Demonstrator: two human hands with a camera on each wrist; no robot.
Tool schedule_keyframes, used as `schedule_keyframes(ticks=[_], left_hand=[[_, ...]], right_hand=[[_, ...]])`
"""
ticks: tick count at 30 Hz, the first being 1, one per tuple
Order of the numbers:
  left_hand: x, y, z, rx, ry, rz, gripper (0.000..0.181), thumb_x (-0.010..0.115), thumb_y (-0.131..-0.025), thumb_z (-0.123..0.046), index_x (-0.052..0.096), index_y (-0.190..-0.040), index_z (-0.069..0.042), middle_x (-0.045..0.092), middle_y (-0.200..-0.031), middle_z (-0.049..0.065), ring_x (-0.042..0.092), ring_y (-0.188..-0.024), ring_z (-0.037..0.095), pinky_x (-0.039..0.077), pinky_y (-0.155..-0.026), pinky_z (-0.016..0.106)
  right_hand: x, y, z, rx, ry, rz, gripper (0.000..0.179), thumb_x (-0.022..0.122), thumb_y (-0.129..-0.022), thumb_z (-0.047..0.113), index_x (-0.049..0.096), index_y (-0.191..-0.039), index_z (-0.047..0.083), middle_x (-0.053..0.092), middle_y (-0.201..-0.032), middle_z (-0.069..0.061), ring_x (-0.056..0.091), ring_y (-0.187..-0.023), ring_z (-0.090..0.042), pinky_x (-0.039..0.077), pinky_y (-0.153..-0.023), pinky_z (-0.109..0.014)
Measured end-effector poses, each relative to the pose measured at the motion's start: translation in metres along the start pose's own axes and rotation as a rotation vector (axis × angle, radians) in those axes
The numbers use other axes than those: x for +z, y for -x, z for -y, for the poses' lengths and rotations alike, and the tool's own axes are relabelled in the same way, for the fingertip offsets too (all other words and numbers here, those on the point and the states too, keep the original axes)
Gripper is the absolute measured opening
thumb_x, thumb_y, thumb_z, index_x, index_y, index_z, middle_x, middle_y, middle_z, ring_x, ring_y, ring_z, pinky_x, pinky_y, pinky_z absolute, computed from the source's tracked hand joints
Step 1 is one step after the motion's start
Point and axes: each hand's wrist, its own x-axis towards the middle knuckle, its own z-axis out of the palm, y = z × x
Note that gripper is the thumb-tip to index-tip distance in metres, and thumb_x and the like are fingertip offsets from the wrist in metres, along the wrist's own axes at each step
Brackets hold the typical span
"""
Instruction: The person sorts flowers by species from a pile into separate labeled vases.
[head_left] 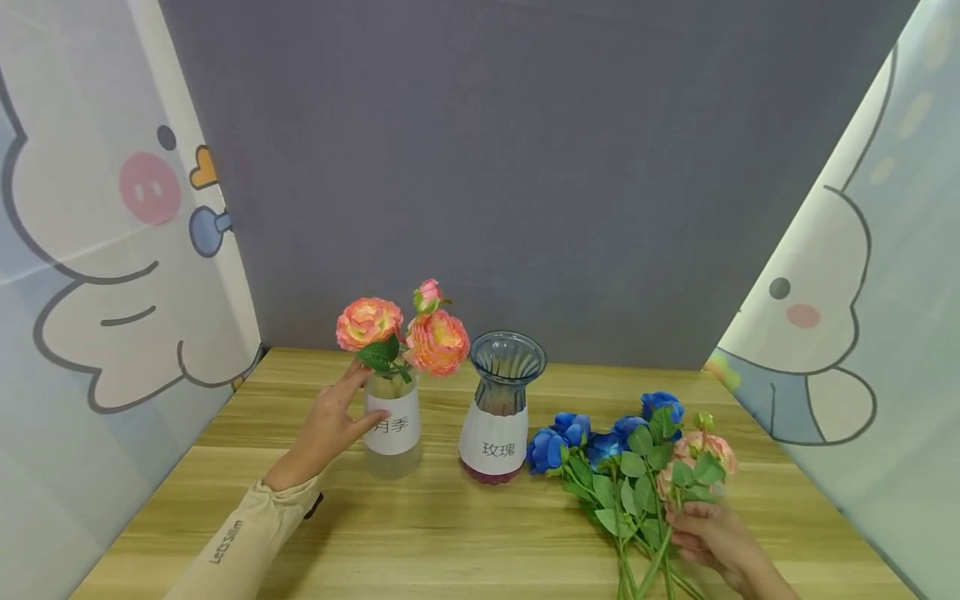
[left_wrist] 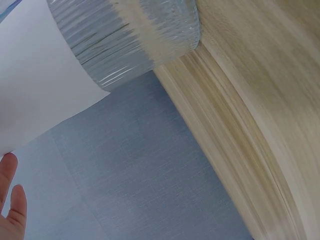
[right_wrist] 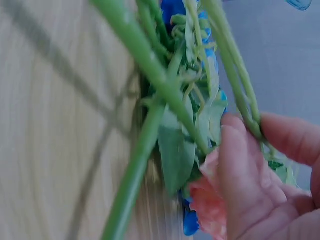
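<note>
At the left, a clear glass vase (head_left: 392, 468) with a white label holds orange-pink flowers (head_left: 437, 342). My left hand (head_left: 337, 421) grips this vase from its left side, thumb across the label; in the left wrist view fingertips (left_wrist: 8, 165) touch the label's edge. Beside it stands a bluish flared glass vase (head_left: 508, 358) with its own white label. On the right, my right hand (head_left: 712, 537) pinches the green stem (right_wrist: 235, 65) of a pink flower (head_left: 712, 454) between thumb and fingers. Blue roses (head_left: 551, 450) with leafy stems lie just left of that hand.
Everything rests on a wooden tabletop (head_left: 420, 542). A grey panel (head_left: 480, 167) rises behind it, and cartoon-printed cloth walls (head_left: 825, 358) flank both sides. Several stems cross one another near the table's front right.
</note>
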Motion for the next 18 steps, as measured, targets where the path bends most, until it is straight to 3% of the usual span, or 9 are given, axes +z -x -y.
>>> schedule_keyframes(ticks=[3,4,9,14,18], left_hand=[[0.000,0.000,0.000,-0.003,0.000,0.002,0.075,0.088,-0.061,-0.007,0.054,-0.127,0.003,0.052,-0.131,0.027,0.046,-0.123,0.040,0.042,-0.082,0.063],[0.000,0.000,0.000,-0.004,0.001,0.002,0.074,0.088,-0.061,-0.007,0.055,-0.127,0.003,0.052,-0.131,0.027,0.046,-0.123,0.041,0.042,-0.083,0.063],[0.001,0.001,0.000,-0.004,0.003,0.000,0.074,0.088,-0.061,-0.007,0.055,-0.126,0.002,0.052,-0.131,0.027,0.044,-0.125,0.036,0.043,-0.083,0.063],[0.001,0.001,0.001,0.001,0.002,-0.003,0.073,0.088,-0.061,-0.007,0.055,-0.126,0.002,0.051,-0.132,0.027,0.039,-0.128,0.027,0.043,-0.082,0.062],[0.001,0.001,0.002,0.004,0.007,-0.003,0.074,0.088,-0.061,-0.007,0.054,-0.127,0.002,0.050,-0.133,0.027,0.037,-0.129,0.023,0.043,-0.083,0.062]], right_hand=[[0.005,0.000,0.002,-0.013,-0.091,-0.085,0.045,0.058,-0.094,0.005,0.038,-0.125,-0.021,0.066,-0.083,-0.001,0.066,-0.073,-0.015,0.055,-0.071,-0.033],[0.006,0.000,0.003,-0.013,-0.117,-0.116,0.043,0.057,-0.094,0.004,0.039,-0.125,-0.019,0.066,-0.082,-0.001,0.066,-0.072,-0.016,0.055,-0.071,-0.033],[0.011,-0.002,0.005,-0.075,-0.254,-0.206,0.010,0.052,-0.096,0.002,0.060,-0.102,0.003,0.065,-0.081,0.003,0.065,-0.071,-0.012,0.056,-0.070,-0.032],[0.013,0.000,0.004,-0.158,-0.374,-0.226,0.029,0.048,-0.097,0.000,0.064,-0.085,0.020,0.067,-0.083,0.008,0.063,-0.076,-0.005,0.048,-0.056,-0.021],[0.015,0.000,0.007,-0.148,-0.453,-0.231,0.038,0.047,-0.098,0.000,0.067,-0.079,0.027,0.067,-0.082,0.013,0.063,-0.079,-0.003,0.051,-0.061,-0.021]])
